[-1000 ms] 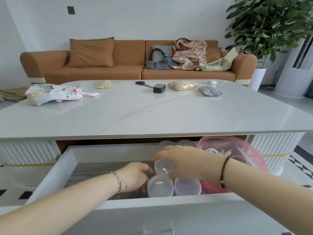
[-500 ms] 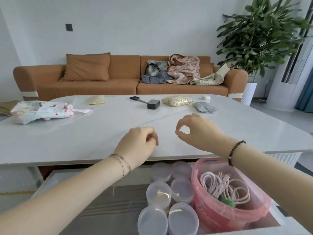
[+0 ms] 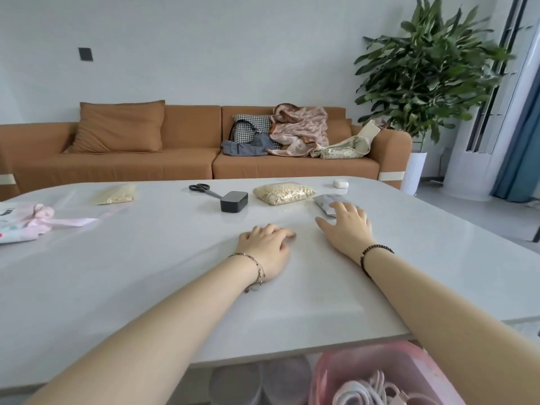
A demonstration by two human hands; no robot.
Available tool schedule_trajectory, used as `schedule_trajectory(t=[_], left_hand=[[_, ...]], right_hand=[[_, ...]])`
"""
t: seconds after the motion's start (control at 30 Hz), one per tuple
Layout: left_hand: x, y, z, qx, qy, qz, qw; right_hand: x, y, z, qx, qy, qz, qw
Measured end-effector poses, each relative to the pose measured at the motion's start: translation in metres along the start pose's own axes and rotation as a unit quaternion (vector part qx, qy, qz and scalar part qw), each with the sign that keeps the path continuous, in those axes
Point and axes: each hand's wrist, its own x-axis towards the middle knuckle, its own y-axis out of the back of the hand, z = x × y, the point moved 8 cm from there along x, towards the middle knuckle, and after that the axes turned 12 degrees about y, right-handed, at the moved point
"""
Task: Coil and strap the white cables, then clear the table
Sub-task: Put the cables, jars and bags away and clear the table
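Observation:
Coiled white cables lie in a pink plastic basket in the open drawer below the white table's near edge. My left hand rests on the tabletop with its fingers loosely curled, holding nothing. To its right, my right hand lies flat on the table with straight fingers, whose tips touch a grey pouch. Both arms reach forward over the table.
On the table's far side lie black scissors, a black box, two clear bags of grains and a small white case. A pink-white bag lies left. Clear lidded tubs sit in the drawer beside the basket.
Both hands left the tubs in the drawer, rose over the table and now rest on its top. The view lifted, so most of the drawer dropped out of sight.

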Motion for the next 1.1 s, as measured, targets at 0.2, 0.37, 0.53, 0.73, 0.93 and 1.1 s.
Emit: schedule_trajectory(t=[0.2, 0.37, 0.53, 0.73, 0.93, 1.1], left_hand=[[0.056, 0.003, -0.005, -0.077, 0.030, 0.049, 0.995], [0.087, 0.002, -0.014, -0.109, 0.061, 0.074, 0.989], [0.093, 0.001, -0.020, -0.137, 0.069, 0.088, 0.984], [0.091, 0.002, -0.020, -0.167, 0.039, 0.059, 0.983], [0.076, 0.008, -0.030, -0.250, 0.051, 0.058, 0.965], [0.055, 0.013, -0.020, -0.224, 0.019, 0.034, 0.974]], right_hand=[[0.043, -0.009, 0.022, -0.051, -0.025, 0.015, 0.998], [0.070, -0.019, 0.039, -0.021, -0.059, 0.001, 0.998], [0.079, -0.020, 0.038, -0.031, -0.029, 0.006, 0.999], [0.063, -0.015, 0.013, -0.033, 0.054, 0.014, 0.998], [0.034, -0.017, -0.039, -0.059, 0.146, -0.006, 0.988], [0.000, 0.001, -0.061, 0.022, 0.182, 0.061, 0.981]])
